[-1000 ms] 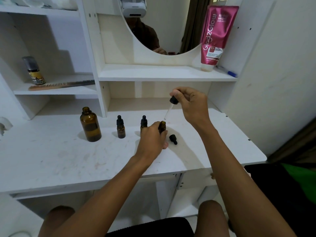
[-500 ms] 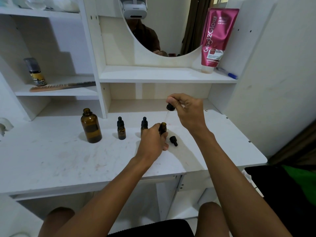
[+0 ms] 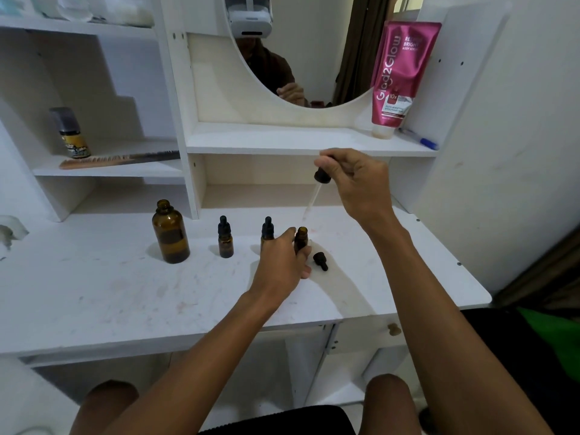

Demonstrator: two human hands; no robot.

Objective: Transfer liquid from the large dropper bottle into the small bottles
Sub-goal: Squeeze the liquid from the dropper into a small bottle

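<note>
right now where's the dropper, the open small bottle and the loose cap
dropper (image 3: 322, 176), head view, black collar.
open small bottle (image 3: 302, 233), head view, neck.
loose cap (image 3: 320, 260), head view, its side.

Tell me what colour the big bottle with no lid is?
Dark amber brown glass, the large dropper bottle, clearest in the head view.

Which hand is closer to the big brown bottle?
Left. The left hand is on the table right of the big brown bottle, past two small bottles; the right hand is higher and farther right.
</note>
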